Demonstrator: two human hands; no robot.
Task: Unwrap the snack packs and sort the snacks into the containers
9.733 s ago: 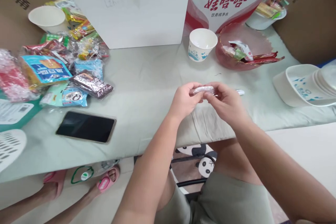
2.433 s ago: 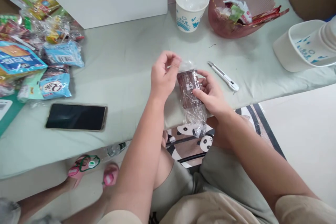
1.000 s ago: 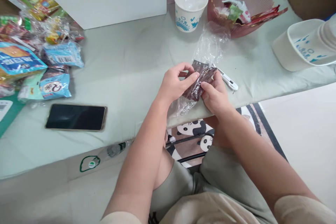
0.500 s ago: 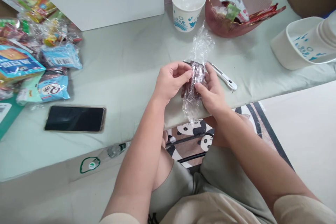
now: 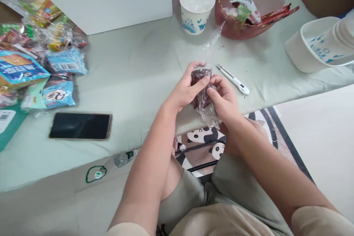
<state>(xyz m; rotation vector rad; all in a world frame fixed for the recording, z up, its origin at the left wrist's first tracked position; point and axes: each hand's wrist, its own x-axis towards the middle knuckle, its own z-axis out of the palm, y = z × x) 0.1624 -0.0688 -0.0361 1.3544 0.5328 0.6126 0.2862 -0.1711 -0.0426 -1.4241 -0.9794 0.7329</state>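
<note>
A dark reddish-brown packet (image 5: 202,95) in clear crinkled plastic is between my hands, over the table's front edge. My left hand (image 5: 188,86) is wrapped round its left side and top, thumb across the front. Fingers and thumb of my right hand (image 5: 224,99) pinch the right side. Clear film trails above the packet and hangs loose below it. Just right of my right hand, a white utility knife (image 5: 233,79) lies on the green-grey cloth.
A paper cup (image 5: 197,11) and a red glass bowl (image 5: 240,31) with wrapped snacks stand behind. On the right is a white container (image 5: 297,49). Snack packets (image 5: 65,61) are heaped left, above a black phone (image 5: 80,125). A white box (image 5: 110,0) stands at the back.
My left hand has moved right and now wraps round the packet. The packet has turned, its lower film swinging right. More of the knife's upper end shows.
</note>
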